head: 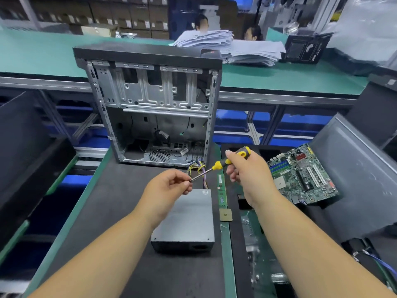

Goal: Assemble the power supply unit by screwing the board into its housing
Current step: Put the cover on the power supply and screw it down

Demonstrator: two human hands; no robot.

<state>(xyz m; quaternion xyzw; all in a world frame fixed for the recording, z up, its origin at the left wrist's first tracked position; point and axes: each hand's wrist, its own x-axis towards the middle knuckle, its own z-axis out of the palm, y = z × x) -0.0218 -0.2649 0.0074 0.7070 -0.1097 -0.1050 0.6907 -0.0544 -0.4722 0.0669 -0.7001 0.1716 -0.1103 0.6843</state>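
The right hand (247,168) is gripping the screwdriver (223,163), its shaft running toward eight o'clock into the left hand (169,186) pinching its tip, the housing (189,216) lying at six o'clock beneath.

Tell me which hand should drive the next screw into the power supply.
Right. The right hand already grips the screwdriver handle above the power supply, while the left hand only pinches the shaft tip, probably seating a screw there.
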